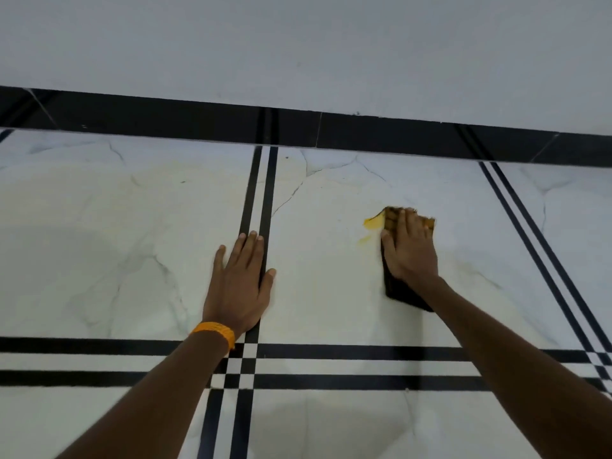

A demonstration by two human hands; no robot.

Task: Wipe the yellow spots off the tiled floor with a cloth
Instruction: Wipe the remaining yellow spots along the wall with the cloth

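Note:
My right hand (410, 247) presses flat on a dark cloth (399, 293) lying on the white marble floor tile (331, 293); the cloth's far edge is stained yellow. A bright yellow smear (373, 222) shows just left of the cloth, with a fainter yellow spot (364, 240) below it. My left hand (239, 286) rests flat, fingers straight, on the floor over the black double stripe, with an orange band on its wrist.
A black skirting strip (298, 127) runs along the foot of a pale wall (298, 44) just beyond the hands. Black double stripes (364, 366) cross the floor between tiles. A faint yellowish haze tints the tile at the left (99, 210).

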